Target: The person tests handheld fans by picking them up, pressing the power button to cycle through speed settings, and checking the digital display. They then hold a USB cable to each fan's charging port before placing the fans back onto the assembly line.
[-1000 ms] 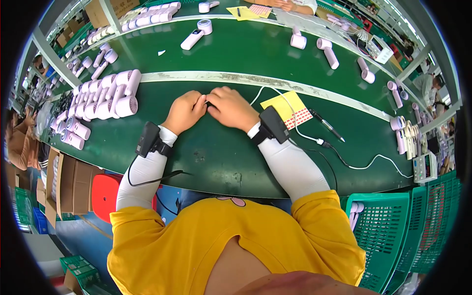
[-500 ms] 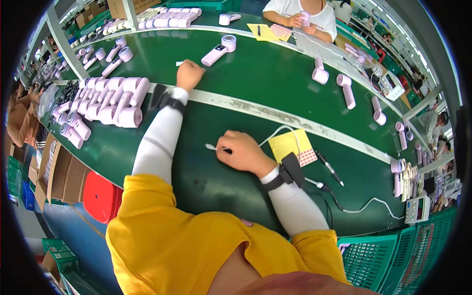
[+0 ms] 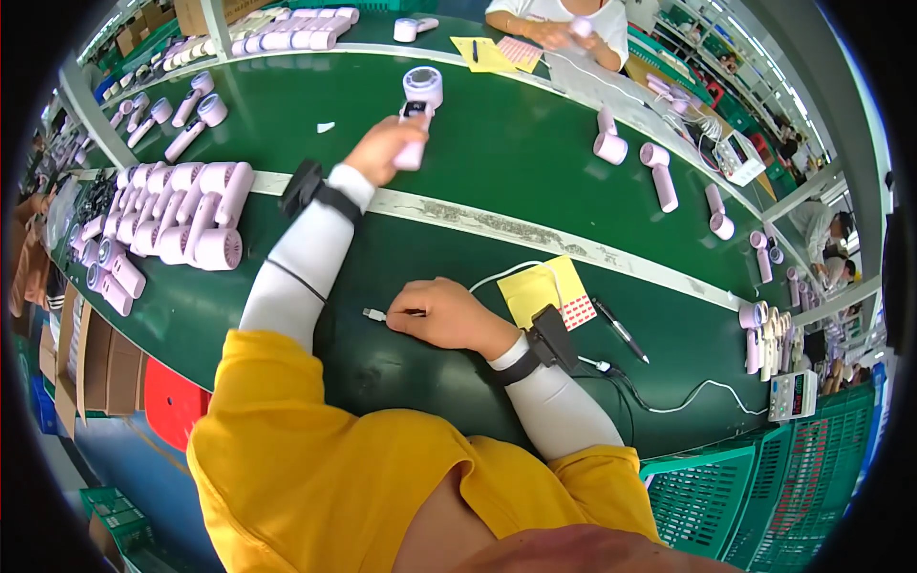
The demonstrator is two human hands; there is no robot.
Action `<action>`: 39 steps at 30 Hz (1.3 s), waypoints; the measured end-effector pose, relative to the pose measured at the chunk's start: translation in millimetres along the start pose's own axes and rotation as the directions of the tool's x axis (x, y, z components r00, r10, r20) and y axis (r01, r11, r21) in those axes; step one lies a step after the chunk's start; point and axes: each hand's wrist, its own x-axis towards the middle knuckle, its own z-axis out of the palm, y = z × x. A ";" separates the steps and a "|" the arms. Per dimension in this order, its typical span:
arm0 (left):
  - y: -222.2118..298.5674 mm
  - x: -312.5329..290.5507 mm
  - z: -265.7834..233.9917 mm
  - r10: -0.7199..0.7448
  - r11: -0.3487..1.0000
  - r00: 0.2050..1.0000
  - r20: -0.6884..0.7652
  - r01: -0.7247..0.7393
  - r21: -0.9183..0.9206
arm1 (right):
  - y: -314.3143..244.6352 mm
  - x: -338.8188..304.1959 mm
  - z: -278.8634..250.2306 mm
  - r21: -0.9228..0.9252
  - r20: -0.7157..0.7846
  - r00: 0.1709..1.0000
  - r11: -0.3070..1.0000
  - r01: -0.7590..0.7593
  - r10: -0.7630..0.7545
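On the far side of the white divider strip, my left hand (image 3: 380,149) is closed round the handle of a pale purple handheld fan (image 3: 423,88). The fan's round head points away from me, and a small dark display shows on it just above my fingers. Over the near part of the green table, my right hand (image 3: 445,314) pinches a white USB cable (image 3: 373,314). Its plug sticks out to the left of my fingers, while the cord runs behind the hand past a yellow paper (image 3: 535,289) with a red-marked label sheet (image 3: 578,311).
Rows of purple fans (image 3: 181,212) are stacked at left. More fans (image 3: 659,178) lie at the far right. A black pen (image 3: 621,331) rests beside the paper. A small metering box (image 3: 793,395) stands at the right edge, above green crates (image 3: 702,492). Opposite, a person (image 3: 564,33) handles a fan.
My left hand has moved right and taken hold of the fan's handle, tilting it more upright in view. My right hand still pinches the cable. The whole view has shifted slightly.
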 end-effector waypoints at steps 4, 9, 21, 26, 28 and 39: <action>28.2 -73.3 33.4 0.165 0.983 0.986 0.024 -0.163 -0.086 | -37.2 5.9 -10.1 0.319 0.209 0.959 0.914 -0.250 0.190; 71.9 -151.2 91.0 0.449 0.894 0.877 0.172 -0.441 -0.081 | -92.8 -13.2 -34.6 0.486 -0.060 0.997 0.871 0.072 -0.049; 74.6 -246.2 145.8 0.407 0.912 0.836 0.369 -0.391 -0.121 | -190.2 -79.1 -84.1 0.125 -0.759 0.633 0.919 0.373 -0.154; 64.2 -250.9 151.9 0.470 0.880 0.804 0.365 -0.456 -0.131 | -197.1 -74.1 -78.1 0.043 -0.844 0.513 0.935 0.353 -0.155; 60.5 -252.8 152.4 0.488 0.866 0.773 0.407 -0.486 -0.116 | -195.6 -67.7 -76.0 -0.013 -0.882 0.443 0.948 0.317 -0.160; 59.9 -252.7 152.5 0.410 0.890 0.742 0.530 -0.452 -0.055 | -165.4 -54.3 -88.5 -0.111 -0.848 0.438 0.906 0.408 -0.300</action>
